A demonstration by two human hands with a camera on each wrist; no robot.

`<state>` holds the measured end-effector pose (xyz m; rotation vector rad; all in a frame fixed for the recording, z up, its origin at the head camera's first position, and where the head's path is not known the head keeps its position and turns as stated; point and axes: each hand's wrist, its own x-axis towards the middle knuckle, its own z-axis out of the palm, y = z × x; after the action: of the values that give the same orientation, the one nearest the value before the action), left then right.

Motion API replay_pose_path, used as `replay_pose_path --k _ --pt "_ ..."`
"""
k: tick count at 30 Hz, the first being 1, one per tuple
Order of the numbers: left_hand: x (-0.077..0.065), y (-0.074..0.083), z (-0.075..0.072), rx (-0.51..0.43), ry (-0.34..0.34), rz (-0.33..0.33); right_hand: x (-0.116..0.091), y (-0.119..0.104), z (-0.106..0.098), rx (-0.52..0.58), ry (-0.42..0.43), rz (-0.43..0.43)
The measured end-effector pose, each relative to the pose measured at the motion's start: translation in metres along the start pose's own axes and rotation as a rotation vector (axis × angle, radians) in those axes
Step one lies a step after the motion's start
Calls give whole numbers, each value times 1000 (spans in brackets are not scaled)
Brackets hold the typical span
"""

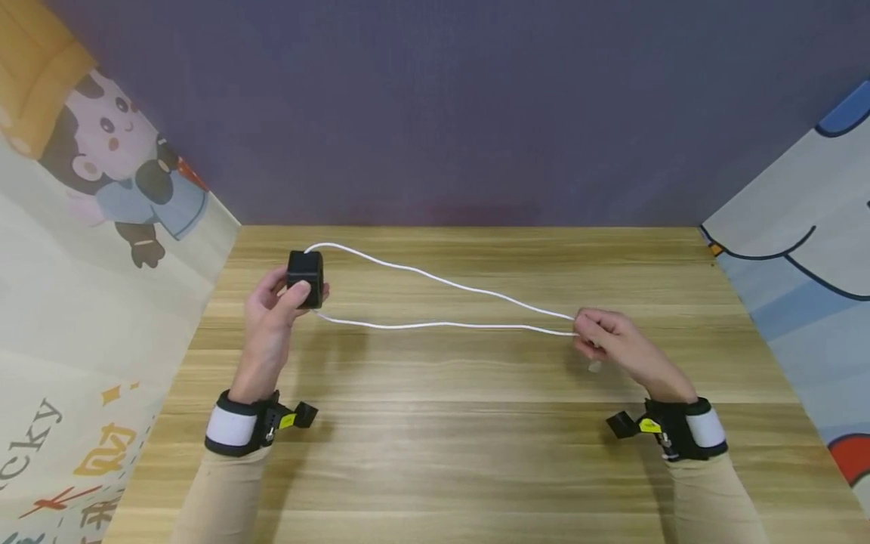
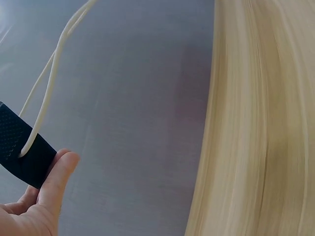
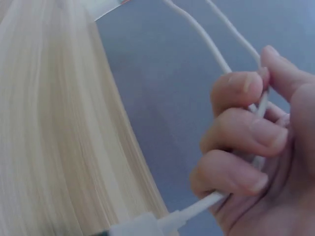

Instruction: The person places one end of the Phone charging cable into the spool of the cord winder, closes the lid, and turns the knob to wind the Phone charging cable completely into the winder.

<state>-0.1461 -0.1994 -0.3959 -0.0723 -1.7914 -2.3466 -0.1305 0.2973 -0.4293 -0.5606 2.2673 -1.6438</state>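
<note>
On the left, my left hand [image 1: 267, 321] grips a small black block [image 1: 303, 267] with rounded edges, its thumb on the near face. In the left wrist view the block [image 2: 37, 162] shows a textured side, and a white cable [image 2: 51, 73] comes out of it. Two strands of that cable [image 1: 445, 325] stretch across to my right hand [image 1: 615, 340], whose fingers pinch both together. The right wrist view has the cable running through the curled fingers [image 3: 236, 130]. A white connector [image 3: 140, 226] hangs from its end below the little finger.
Both hands are over a wooden table [image 1: 442, 446]. A dark grey-blue panel [image 1: 462, 113] stands along its far edge. Printed cartoon panels flank it on the left [image 1: 88, 317] and right [image 1: 802, 249]. Each wrist wears a strapped camera [image 1: 306, 415].
</note>
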Motion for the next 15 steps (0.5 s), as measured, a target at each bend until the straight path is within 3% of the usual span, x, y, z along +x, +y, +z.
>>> replay_pose_path --k 8,15 --pt "0 -2 -3 -1 18 -10 -4 10 -14 168 -121 19" --pt "1 -2 -7 12 23 -28 -3 10 -13 149 -57 77"
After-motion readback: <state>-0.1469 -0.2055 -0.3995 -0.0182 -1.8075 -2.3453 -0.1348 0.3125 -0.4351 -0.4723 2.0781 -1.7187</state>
